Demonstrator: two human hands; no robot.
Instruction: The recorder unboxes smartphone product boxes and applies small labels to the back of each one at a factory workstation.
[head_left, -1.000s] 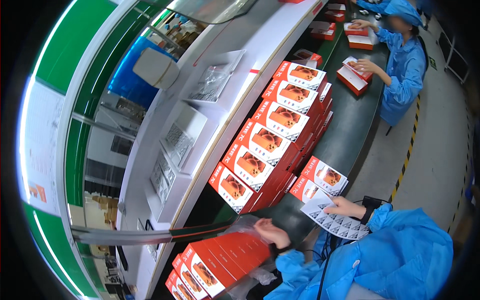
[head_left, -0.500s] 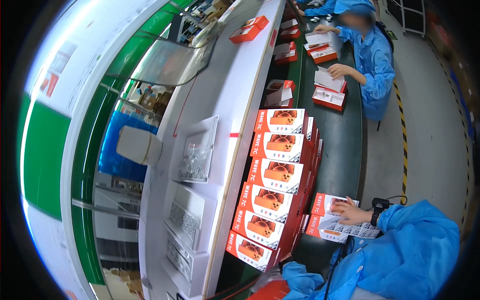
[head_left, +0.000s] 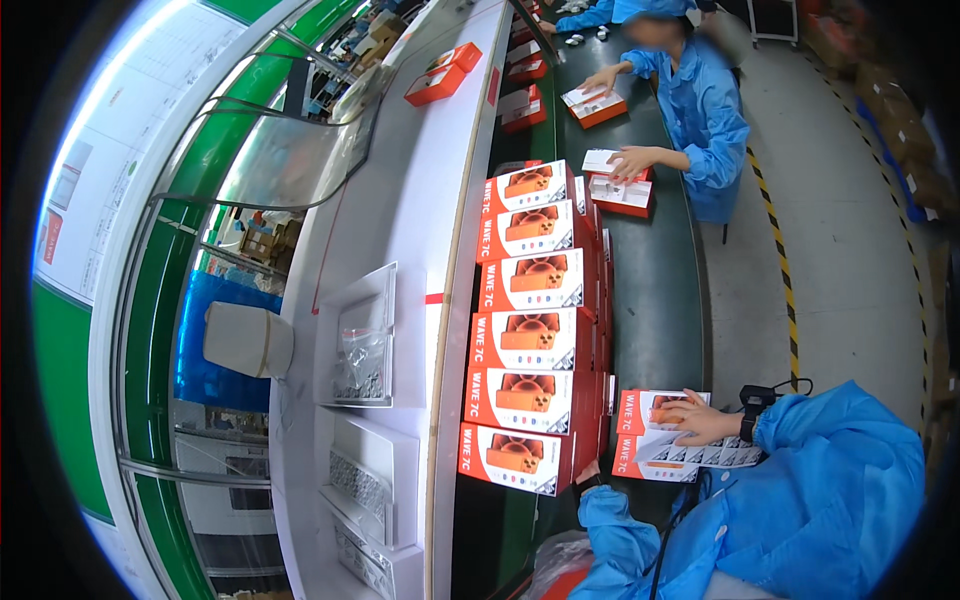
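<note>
A long block of red-and-white phone boxes stands on the dark green worktop, the printed faces up. At its near end my left hand touches the side of the last box. Most of those fingers are hidden by the boxes and the blue cuff. To the right of the block lies a smaller group of the same phone boxes. My right hand rests over its upper part with the fingers spread across the printed faces, and a dark device is strapped to that wrist.
A co-worker in blue reaches over open red boxes farther along the worktop. A white shelf runs along the left and carries white trays, one with bagged parts. A red box sits at its far end.
The whole view has turned and shifted. My left hand has come up against the near end of the large block. My right hand stays on the smaller group. The co-worker's hands have moved over the open boxes.
</note>
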